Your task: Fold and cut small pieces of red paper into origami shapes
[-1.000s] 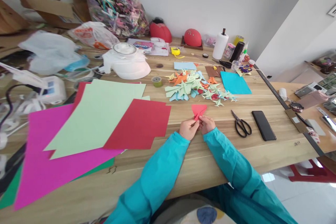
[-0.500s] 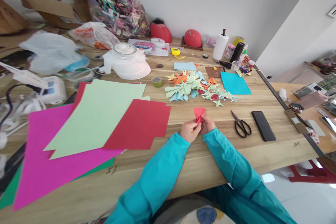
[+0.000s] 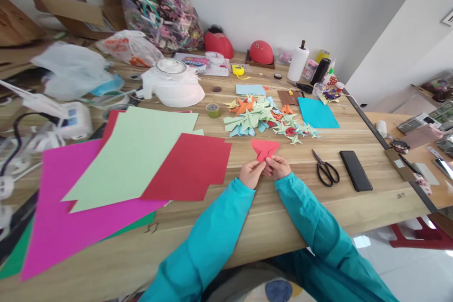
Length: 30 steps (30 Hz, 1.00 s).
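A small folded piece of red paper (image 3: 264, 146) is pinched between my two hands above the wooden table. Its upper part spreads into a wide triangle, and its lower tip is partly covered by my fingers. My left hand (image 3: 252, 172) grips the lower left side with thumb and fingertips. On the lower right side, my right hand (image 3: 278, 167) does the same, close against the left. Just beyond the hands lies a pile of folded paper shapes (image 3: 256, 115) in pale green, orange, blue and red.
Left of my hands lie red sheets (image 3: 191, 165), pale green sheets (image 3: 134, 151) and a magenta sheet (image 3: 63, 226). Black-handled scissors (image 3: 326, 170) and a phone (image 3: 356, 170) are on the right. A blue sheet (image 3: 318, 113) and a tape roll (image 3: 213, 110) sit farther back.
The red paper has spread from a narrow folded shape into a wider triangle at its top. Both hands remain on it in nearly the same place.
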### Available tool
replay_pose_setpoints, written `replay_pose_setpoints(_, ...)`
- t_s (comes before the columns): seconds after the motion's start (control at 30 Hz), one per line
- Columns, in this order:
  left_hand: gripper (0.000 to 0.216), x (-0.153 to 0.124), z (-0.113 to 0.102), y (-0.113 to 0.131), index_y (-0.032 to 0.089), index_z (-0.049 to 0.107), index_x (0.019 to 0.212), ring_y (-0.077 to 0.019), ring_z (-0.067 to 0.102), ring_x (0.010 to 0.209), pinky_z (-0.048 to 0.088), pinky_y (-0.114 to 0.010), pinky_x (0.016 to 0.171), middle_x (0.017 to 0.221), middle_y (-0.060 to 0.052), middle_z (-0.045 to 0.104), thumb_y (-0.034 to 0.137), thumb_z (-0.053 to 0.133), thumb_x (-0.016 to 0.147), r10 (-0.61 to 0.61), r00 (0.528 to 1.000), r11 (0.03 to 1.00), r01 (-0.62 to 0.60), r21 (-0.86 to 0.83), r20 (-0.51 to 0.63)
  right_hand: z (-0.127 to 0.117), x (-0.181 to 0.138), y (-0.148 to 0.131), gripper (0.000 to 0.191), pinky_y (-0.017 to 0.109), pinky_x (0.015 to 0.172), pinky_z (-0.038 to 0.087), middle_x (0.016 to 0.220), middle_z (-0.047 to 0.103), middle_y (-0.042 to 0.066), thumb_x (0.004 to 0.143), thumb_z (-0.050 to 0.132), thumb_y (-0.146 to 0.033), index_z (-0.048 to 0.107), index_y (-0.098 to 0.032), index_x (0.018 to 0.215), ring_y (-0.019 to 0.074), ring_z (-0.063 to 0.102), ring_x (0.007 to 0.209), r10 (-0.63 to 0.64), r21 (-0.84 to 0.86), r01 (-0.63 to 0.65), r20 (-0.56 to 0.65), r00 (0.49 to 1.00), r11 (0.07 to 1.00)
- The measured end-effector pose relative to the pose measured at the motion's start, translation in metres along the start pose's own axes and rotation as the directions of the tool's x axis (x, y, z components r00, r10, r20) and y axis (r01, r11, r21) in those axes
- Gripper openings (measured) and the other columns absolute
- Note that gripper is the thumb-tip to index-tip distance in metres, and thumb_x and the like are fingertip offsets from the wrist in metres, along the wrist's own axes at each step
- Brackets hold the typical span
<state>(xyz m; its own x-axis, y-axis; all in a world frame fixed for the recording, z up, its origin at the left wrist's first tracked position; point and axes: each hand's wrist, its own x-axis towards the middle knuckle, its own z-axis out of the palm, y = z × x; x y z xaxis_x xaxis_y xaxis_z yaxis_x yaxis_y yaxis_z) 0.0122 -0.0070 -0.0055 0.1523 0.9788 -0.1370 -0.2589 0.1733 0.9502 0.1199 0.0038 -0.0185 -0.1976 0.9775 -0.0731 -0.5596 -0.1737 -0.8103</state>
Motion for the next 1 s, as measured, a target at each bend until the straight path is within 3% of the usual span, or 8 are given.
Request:
replay_pose_setpoints(0.27,0.031,0.002,-0.003,-0.001,0.012,0.064,0.060,-0.0150,0.060,0.046,0.054,-0.029,0.053,0.058,-0.006,0.067,0.042,0.064,0.064,0.031,0.999,0.998,-0.032,0.061,0.020,-0.003,0.002,0.002,0.034,0.022,0.036,0.027,0.037,0.040,-0.005,0.066,0.067,-0.043,0.054,-0.015,0.054,0.0080,0.039,0.033,0.023,-0.039,-0.022,0.027,0.999,0.999)
replay_pose_setpoints(0.47,0.032,0.004,-0.005,-0.006,0.012,0.063,0.062,-0.0144,0.059,0.044,0.050,-0.026,0.046,0.055,-0.006,0.065,0.043,0.063,0.066,0.062,0.997,0.992,-0.066,0.111,0.043,-0.006,0.003,0.005,0.036,0.023,0.032,0.027,0.033,0.042,-0.005,0.061,0.070,-0.045,0.051,-0.017,0.052,0.0106,0.040,0.029,-0.006,-0.100,0.002,-0.037,0.999,0.995)
replay_pose_setpoints(0.57,0.033,0.005,-0.007,-0.006,0.011,0.062,0.059,-0.0145,0.058,0.043,0.049,-0.026,0.045,0.054,-0.006,0.065,0.044,0.063,0.064,0.021,0.996,0.994,-0.030,0.103,0.085,-0.008,0.004,0.007,0.037,0.022,0.033,0.028,0.033,0.044,-0.005,0.059,0.071,-0.045,0.049,-0.017,0.049,0.0095,0.040,0.030,-0.021,-0.131,0.013,-0.059,0.998,0.991)
replay_pose_setpoints(0.67,0.034,0.005,-0.009,-0.003,0.012,0.061,0.057,-0.0148,0.057,0.041,0.049,-0.028,0.044,0.051,-0.006,0.063,0.045,0.064,0.062,-0.049,0.993,0.997,0.042,0.070,0.105,-0.011,0.005,0.008,0.037,0.021,0.034,0.027,0.037,0.048,-0.004,0.054,0.074,-0.043,0.050,-0.016,0.048,0.0066,0.038,0.032,-0.070,-0.196,0.037,-0.164,0.984,0.980)
replay_pose_setpoints(0.77,0.033,0.005,-0.012,0.001,0.013,0.058,0.054,-0.0116,0.051,0.033,0.041,-0.023,0.036,0.043,-0.001,0.057,0.044,0.063,0.064,-0.031,0.999,0.992,0.027,0.120,0.033,-0.013,0.007,0.009,0.034,0.022,0.039,0.033,0.043,0.055,-0.002,0.052,0.075,-0.042,0.054,-0.015,0.050,0.0075,0.045,0.037,-0.091,-0.259,0.036,-0.202,0.975,0.965)
replay_pose_setpoints(0.9,0.035,0.006,-0.016,0.006,0.015,0.050,0.046,-0.0075,0.044,0.031,0.032,-0.020,0.033,0.037,0.002,0.051,0.042,0.065,0.063,0.107,0.983,0.973,-0.074,0.220,-0.146,-0.014,0.008,0.011,0.036,0.023,0.048,0.041,0.046,0.058,-0.002,0.047,0.077,-0.043,0.054,-0.016,0.051,0.0088,0.051,0.043,-0.073,-0.254,0.020,-0.201,0.977,0.967)
replay_pose_setpoints(1.0,0.037,0.007,-0.016,0.009,0.016,0.048,0.044,-0.0074,0.042,0.030,0.031,-0.020,0.033,0.036,0.003,0.049,0.042,0.067,0.061,0.139,0.976,0.972,-0.102,0.213,-0.166,-0.010,0.006,0.008,0.038,0.023,0.049,0.043,0.048,0.059,-0.003,0.048,0.075,-0.047,0.055,-0.016,0.055,0.0092,0.053,0.044,-0.014,-0.232,-0.019,-0.141,0.990,0.973)
